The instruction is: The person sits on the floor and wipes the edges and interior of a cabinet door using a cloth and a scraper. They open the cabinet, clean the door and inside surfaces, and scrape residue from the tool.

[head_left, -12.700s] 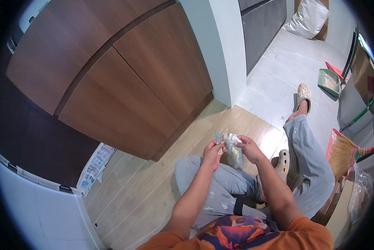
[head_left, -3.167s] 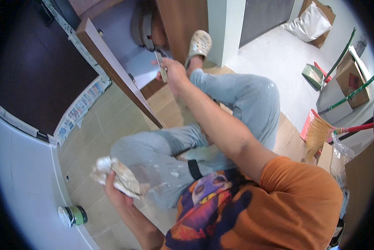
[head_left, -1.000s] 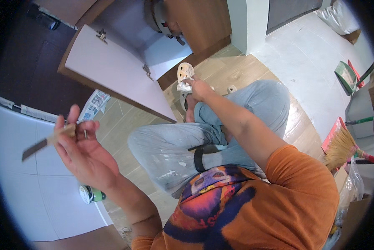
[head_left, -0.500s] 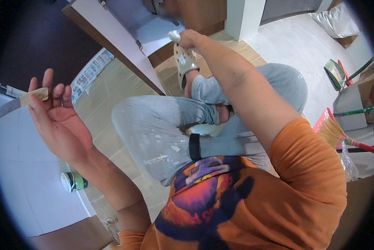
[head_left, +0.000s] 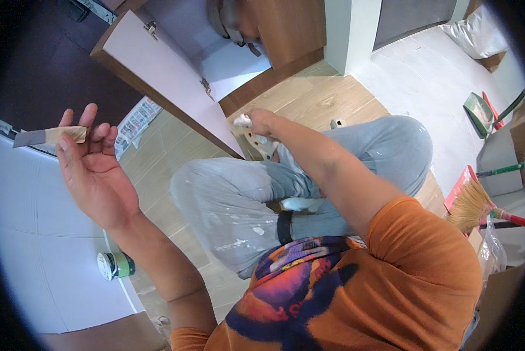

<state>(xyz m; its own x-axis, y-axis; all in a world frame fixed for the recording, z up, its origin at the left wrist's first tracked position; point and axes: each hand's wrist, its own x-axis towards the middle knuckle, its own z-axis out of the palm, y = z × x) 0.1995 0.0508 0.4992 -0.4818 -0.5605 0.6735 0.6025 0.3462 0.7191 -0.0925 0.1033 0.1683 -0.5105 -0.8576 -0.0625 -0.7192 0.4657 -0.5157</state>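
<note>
Pinching a flat scraper (head_left: 47, 137) with grey blade and tan handle between thumb and fingers of the left hand (head_left: 101, 175), palm up, with blade toward the left; gripping a crumpled white wad (head_left: 242, 121) in the fingertips of the right hand (head_left: 265, 123), just beside a beige perforated clog (head_left: 255, 143), impossible to tell whether touching; near an open brown-edged cabinet door (head_left: 169, 85) with white inner face.

The blade (head_left: 33, 138) is left of the cabinet door (head_left: 163, 73), the broom (head_left: 470, 205) right.
</note>
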